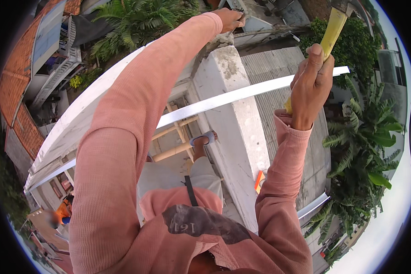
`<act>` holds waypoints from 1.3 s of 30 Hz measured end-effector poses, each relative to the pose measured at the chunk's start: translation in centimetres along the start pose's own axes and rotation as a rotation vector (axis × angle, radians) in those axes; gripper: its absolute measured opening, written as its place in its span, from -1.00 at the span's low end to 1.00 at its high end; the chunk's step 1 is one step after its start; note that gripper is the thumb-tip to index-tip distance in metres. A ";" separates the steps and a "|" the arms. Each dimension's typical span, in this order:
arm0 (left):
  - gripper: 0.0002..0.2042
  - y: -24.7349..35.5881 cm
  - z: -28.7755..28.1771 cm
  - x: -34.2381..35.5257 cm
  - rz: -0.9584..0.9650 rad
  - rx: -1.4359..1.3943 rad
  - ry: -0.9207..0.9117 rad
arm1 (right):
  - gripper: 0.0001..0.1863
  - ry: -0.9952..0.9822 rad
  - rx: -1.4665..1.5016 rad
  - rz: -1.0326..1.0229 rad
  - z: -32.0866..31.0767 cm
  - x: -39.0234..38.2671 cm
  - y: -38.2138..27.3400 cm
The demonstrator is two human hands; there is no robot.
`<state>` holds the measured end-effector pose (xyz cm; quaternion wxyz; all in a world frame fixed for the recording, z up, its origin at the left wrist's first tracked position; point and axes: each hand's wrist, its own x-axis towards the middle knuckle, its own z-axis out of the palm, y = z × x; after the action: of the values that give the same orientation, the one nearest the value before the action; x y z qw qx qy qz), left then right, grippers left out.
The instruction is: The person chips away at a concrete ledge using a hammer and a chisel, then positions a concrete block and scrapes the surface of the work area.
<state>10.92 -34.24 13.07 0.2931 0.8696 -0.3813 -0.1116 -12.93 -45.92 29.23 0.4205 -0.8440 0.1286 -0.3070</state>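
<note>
Head view shows us a dark patch (205,223) with pale printed characters on the chest of our pink shirt (109,182), below the near part of the white wall (250,130). To the right of that wall, our right hand (311,84) is wrapped around a yellow-handled tool (334,33); its handle looks scuffed, its metal head reaches the picture's upper edge, and its butt shows beneath our fist. Our left hand (231,20) reaches just beyond the wall's far end, fingers bent; we cannot tell whether it grips anything. A bright, silvery-white metal strip (242,92), slim and smooth, crosses above the wall and passes behind our right hand; we cannot tell whether it touches the masonry. An orange-red object (259,178) sits at the wall's right edge. Left of the wall we see bamboo scaffolding (171,151) and our sandalled foot (201,140); right of it spreads a corrugated roof (269,68).
</note>
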 end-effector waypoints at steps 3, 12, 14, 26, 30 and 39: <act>-0.73 0.6 -0.1 1.7 0.049 0.080 -0.030 | -0.62 -0.150 -0.379 -0.169 4.0 -0.5 6.0; -0.75 0.0 0.3 0.6 0.026 0.041 -0.040 | -0.58 -0.081 -0.192 -0.123 2.3 1.1 2.4; -0.75 0.0 0.2 0.7 0.020 0.107 -0.051 | -0.62 0.018 -0.154 -0.154 3.5 0.4 2.9; -0.66 -2.1 0.9 -7.8 -0.116 0.260 -0.263 | -0.56 -0.194 -0.065 0.133 -1.1 -1.8 3.4; -0.69 -0.8 0.4 -7.5 -0.139 -0.432 -0.087 | -0.61 -0.122 0.164 0.351 -2.9 -3.8 1.6; -0.63 2.1 7.2 0.8 -0.236 0.560 -0.464 | -0.62 0.004 0.062 0.548 -5.9 -10.6 0.9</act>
<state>7.19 -38.98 8.55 -0.0646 0.9056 -0.3505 -0.2299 -24.83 -45.11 26.86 0.5130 -0.7641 0.3434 -0.1873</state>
